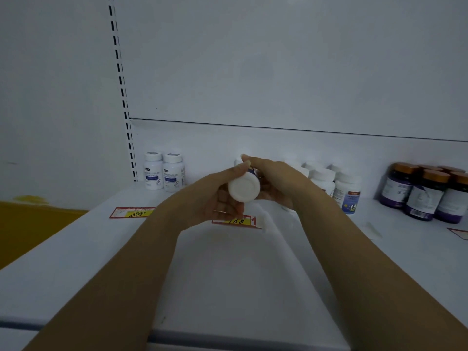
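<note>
A white pill bottle [244,189] is held above the white shelf [228,269], tipped so that its round white end faces me. My left hand [215,196] grips it from the left and below, thumb over the top. My right hand [273,181] holds the far part of the bottle from the right, thumb lying along its top. A bit of blue label shows between the two thumbs. Most of the bottle's body is hidden by my fingers.
Two white bottles [163,172] stand at the back left. A cluster of white bottles [331,183] stands right of my hands, and dark purple bottles with orange caps [428,193] further right. Red-and-yellow price tags [133,212] [249,221] lie on the shelf. Slotted upright [121,79] at left.
</note>
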`<action>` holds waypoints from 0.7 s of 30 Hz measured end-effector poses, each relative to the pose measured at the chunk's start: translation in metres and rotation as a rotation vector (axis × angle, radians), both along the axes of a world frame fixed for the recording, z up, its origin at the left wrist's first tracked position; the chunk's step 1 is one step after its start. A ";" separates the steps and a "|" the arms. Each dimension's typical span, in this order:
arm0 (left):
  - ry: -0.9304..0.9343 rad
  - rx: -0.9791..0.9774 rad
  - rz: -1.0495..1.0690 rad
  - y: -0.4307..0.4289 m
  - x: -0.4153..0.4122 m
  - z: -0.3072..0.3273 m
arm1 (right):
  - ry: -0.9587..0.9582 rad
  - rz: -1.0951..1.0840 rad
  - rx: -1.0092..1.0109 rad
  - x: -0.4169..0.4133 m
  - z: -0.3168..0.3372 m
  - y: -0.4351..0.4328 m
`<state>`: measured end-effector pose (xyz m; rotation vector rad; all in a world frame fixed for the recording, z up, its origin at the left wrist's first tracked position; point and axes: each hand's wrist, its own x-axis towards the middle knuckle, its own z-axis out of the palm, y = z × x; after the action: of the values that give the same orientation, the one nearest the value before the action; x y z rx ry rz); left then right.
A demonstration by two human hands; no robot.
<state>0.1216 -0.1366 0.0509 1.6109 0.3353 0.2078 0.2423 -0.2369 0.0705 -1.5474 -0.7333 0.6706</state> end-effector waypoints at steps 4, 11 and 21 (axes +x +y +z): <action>-0.012 0.006 0.030 0.002 0.000 0.001 | -0.092 -0.029 0.014 0.001 0.001 0.003; -0.027 0.682 0.286 0.008 0.011 -0.013 | -0.381 -0.029 0.135 0.002 0.003 0.000; 0.012 0.803 0.355 0.017 0.016 -0.025 | -0.863 -0.209 -0.103 -0.010 0.017 0.012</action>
<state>0.1376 -0.1199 0.0254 2.3329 0.5959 0.6678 0.2322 -0.2249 0.0874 -1.9805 -1.1500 -0.1590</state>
